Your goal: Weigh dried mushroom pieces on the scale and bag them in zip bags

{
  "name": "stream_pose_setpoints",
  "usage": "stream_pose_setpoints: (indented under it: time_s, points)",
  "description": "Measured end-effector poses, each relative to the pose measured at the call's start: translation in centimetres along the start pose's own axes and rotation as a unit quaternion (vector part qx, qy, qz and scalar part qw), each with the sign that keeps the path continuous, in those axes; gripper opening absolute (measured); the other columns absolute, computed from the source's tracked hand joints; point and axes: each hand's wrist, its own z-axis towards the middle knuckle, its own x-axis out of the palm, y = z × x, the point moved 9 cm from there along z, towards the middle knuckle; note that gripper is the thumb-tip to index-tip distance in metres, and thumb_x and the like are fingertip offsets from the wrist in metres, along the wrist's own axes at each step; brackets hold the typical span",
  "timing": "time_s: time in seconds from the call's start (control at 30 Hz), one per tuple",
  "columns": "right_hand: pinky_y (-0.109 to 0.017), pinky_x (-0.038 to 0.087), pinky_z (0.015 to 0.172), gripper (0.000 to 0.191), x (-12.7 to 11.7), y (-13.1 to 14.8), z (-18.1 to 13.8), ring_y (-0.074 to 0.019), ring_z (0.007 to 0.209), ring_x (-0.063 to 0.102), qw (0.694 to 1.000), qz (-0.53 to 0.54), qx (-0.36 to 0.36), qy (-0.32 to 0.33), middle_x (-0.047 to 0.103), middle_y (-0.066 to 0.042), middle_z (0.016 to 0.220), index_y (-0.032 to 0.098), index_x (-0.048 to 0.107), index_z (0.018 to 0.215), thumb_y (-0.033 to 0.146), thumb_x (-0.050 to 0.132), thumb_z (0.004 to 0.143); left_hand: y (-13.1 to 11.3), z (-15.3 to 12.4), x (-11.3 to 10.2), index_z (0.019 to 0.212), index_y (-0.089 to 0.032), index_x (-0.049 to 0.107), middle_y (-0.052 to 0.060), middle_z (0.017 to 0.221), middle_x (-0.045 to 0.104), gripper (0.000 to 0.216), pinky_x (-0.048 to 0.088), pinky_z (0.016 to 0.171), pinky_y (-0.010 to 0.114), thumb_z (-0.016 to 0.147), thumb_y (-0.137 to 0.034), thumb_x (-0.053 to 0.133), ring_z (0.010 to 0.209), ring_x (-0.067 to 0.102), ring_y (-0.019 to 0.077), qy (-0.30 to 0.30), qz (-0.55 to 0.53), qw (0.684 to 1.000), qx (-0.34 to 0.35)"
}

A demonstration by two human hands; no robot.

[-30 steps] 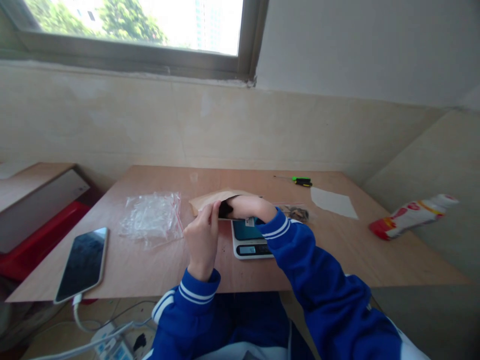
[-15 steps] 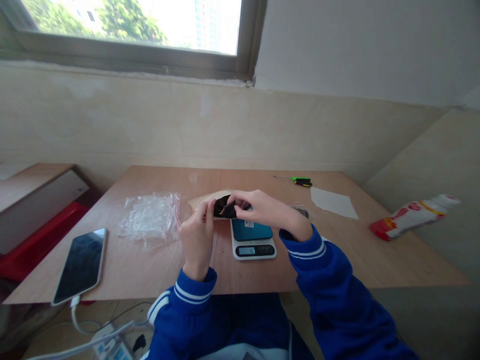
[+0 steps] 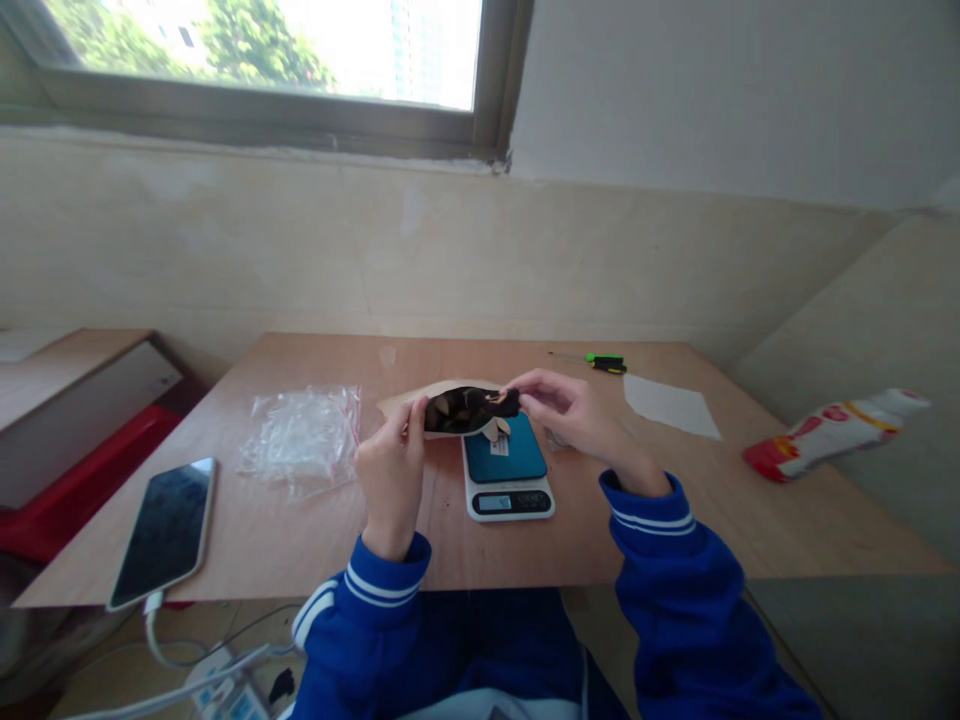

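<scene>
My left hand (image 3: 391, 470) is closed on the left rim of a brown paper pouch (image 3: 420, 400) held open above the table, its dark inside showing. My right hand (image 3: 574, 415) pinches the pouch's right rim, where small dark and tan pieces (image 3: 491, 405) show at the mouth. A few tan pieces lie on the blue platform of a small kitchen scale (image 3: 508, 470) just below the pouch. Both arms wear blue sleeves with white stripes.
A pile of clear zip bags (image 3: 304, 435) lies left of the pouch. A phone (image 3: 165, 530) on a cable lies at the wooden table's (image 3: 300, 540) front left. A green screwdriver (image 3: 604, 362), a white sheet (image 3: 671, 405) and a red-and-white packet (image 3: 832, 432) are to the right.
My right hand has come out of the pouch and moved right to its rim. Tan pieces now lie on the scale's platform. The left hand stays on the pouch.
</scene>
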Motion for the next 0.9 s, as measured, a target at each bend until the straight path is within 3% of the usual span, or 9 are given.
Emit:
stream_pose_setpoints:
  time_s: [0.13, 0.27, 0.4, 0.57, 0.7, 0.9]
  points:
    - [-0.035, 0.054, 0.089, 0.025, -1.7, -1.7, -2.5, -0.02, 0.097, 0.067, 0.999, 0.005, 0.033, -0.011, 0.071, -0.008, 0.104, 0.018, 0.068, 0.101, 0.036, 0.058, 0.088, 0.4, 0.7, -0.5, 0.089, -0.02, 0.074, 0.003, 0.066, 0.067, 0.033, 0.027, 0.054, 0.023, 0.094, -0.04, 0.048, 0.058, 0.054, 0.0126, -0.019, -0.001, 1.0, -0.003]
    - [-0.036, 0.055, 0.086, 0.023, -1.3, -5.0, -5.0, -0.0217, 0.097, 0.068, 0.994, -0.081, 0.068, -0.011, 0.072, -0.007, 0.103, 0.02, 0.07, 0.1, 0.033, 0.056, 0.089, 0.4, 2.0, -1.0, 0.084, -0.018, 0.073, 0.003, 0.064, 0.066, 0.034, 0.026, 0.054, 0.024, 0.094, -0.04, 0.048, 0.058, 0.054, 0.0126, -0.036, 0.004, 0.999, -0.001]
    - [-0.039, 0.054, 0.088, 0.021, 1.3, -7.6, -5.8, -0.0224, 0.095, 0.068, 0.979, -0.199, 0.018, -0.035, 0.073, -0.007, 0.101, 0.02, 0.07, 0.101, 0.022, 0.052, 0.09, 0.4, 2.6, -1.1, 0.083, -0.017, 0.072, 0.005, 0.068, 0.068, 0.033, 0.027, 0.055, 0.025, 0.094, -0.039, 0.049, 0.061, 0.056, 0.0133, -0.037, 0.0, 0.999, 0.009]
    - [-0.043, 0.054, 0.088, 0.024, 5.1, -8.8, -6.2, -0.0249, 0.098, 0.066, 0.943, -0.322, -0.063, -0.048, 0.07, -0.01, 0.106, 0.019, 0.068, 0.106, 0.017, 0.049, 0.092, 0.3, 2.2, -0.9, 0.087, -0.018, 0.073, 0.005, 0.067, 0.069, 0.031, 0.028, 0.055, 0.024, 0.093, -0.038, 0.051, 0.059, 0.057, 0.0134, -0.032, 0.001, 0.999, 0.015]
    - [-0.045, 0.054, 0.088, 0.023, 5.5, -9.6, -6.4, -0.0256, 0.1, 0.065, 0.928, -0.364, -0.072, -0.045, 0.069, -0.01, 0.108, 0.02, 0.068, 0.105, 0.017, 0.05, 0.092, 0.3, 2.0, -1.0, 0.088, -0.019, 0.074, 0.005, 0.069, 0.07, 0.03, 0.03, 0.055, 0.024, 0.093, -0.038, 0.052, 0.06, 0.058, 0.0137, -0.031, -0.005, 0.999, 0.015]
    - [-0.048, 0.049, 0.097, 0.027, 5.7, -9.6, -6.6, -0.0271, 0.117, 0.056, 0.924, -0.372, -0.087, -0.002, 0.06, -0.012, 0.127, 0.024, 0.066, 0.114, 0.019, 0.054, 0.091, 0.1, 1.9, -1.0, 0.086, -0.018, 0.074, 0.005, 0.067, 0.069, 0.03, 0.03, 0.055, 0.024, 0.093, -0.037, 0.052, 0.06, 0.059, 0.0139, -0.031, -0.01, 0.999, 0.021]
